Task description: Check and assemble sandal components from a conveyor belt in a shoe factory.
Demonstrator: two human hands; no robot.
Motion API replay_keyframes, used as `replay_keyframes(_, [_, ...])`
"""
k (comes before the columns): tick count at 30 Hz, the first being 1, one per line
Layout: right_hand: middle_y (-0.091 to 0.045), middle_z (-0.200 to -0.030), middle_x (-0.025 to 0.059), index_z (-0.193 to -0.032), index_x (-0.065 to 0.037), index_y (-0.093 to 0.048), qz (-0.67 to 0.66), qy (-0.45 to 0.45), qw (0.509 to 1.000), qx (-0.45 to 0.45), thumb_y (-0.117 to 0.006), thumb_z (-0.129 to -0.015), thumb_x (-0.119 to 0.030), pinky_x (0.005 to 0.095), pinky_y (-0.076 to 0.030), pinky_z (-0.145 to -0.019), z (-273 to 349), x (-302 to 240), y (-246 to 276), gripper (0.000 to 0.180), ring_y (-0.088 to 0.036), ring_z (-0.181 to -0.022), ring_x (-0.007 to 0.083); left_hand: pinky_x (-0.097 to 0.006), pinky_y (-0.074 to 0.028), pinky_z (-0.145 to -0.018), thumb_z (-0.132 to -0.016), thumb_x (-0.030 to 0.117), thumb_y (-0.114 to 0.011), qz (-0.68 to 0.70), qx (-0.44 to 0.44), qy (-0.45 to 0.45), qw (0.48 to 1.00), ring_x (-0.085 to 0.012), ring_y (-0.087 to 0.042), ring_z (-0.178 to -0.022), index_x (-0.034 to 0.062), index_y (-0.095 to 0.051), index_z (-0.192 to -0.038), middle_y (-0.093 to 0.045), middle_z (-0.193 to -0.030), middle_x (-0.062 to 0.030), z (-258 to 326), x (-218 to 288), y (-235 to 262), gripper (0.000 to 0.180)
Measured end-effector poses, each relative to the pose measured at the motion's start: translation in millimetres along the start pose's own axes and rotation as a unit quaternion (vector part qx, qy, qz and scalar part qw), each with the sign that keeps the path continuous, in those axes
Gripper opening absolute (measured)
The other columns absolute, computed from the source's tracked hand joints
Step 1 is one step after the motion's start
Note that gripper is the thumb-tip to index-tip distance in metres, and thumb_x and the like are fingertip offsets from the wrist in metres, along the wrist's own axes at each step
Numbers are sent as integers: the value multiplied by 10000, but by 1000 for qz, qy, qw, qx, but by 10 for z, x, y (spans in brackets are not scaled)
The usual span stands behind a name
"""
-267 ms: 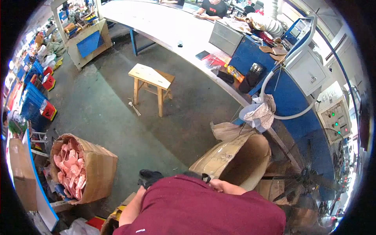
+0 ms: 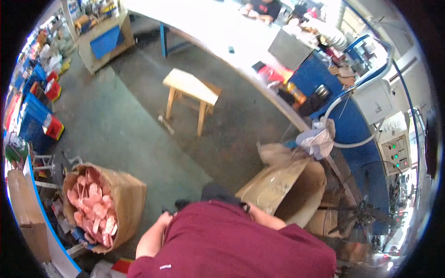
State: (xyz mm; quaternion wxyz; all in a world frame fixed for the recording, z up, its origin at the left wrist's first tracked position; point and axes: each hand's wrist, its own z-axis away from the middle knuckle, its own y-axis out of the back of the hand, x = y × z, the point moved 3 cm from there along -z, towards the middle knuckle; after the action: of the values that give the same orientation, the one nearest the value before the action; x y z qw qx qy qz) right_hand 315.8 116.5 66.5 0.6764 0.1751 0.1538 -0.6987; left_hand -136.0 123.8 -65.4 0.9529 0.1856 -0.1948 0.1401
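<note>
My maroon shirt [image 2: 232,241] fills the lower middle, and both arms are bent in close to my body. My left hand [image 2: 165,218] is at the shirt's left edge, beside a dark shape [image 2: 181,204], perhaps a shoe; its fingers are too small and covered to make out. On the other side, my right forearm [image 2: 268,218] runs in to the waist, with a dark band [image 2: 245,207] at the wrist. The shirt hides the right hand's fingers. Nothing held shows in either hand. A large open cardboard box [image 2: 262,190] lies tilted just beyond the right arm.
A carton of pink pieces [image 2: 132,204] stands left. Ahead is a wooden stool [image 2: 192,88] on the green floor [image 2: 143,143]. A long white worktable [image 2: 204,28] crosses behind it, a person [image 2: 264,9] at its far side. A black fan [image 2: 364,211] stands right.
The view has swung a little, so the stool, table and boxes sit farther right. My left forearm shows more beside the shirt, and the dark shape near that hand is more covered.
</note>
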Motion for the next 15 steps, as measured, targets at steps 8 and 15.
replay_keyframes(8, [-674,-801,139,-978,93,-687,257,-63,961,78,-547,-912,-540,395,-459,-548,-440,-548,-354,652,-619,-617,229,-389,-416,-1046,-849,581,-638,-133,-50,-117,983,-331,-510,-1283,61,-356,-1463,-519,-1381,-251,205,-112,1183,853])
replay_keyframes(15, [-651,-1168,269,-1053,90,-678,406,-58,908,86,-464,-915,-611,430,-468,-953,-1485,-1390,-620,746,-608,-1141,394,-398,-427,-1032,-839,580,-650,-54,19,-53,997,-333,-528,-1255,44,-374,-1448,-530,-1364,-253,-151,174,2764,857])
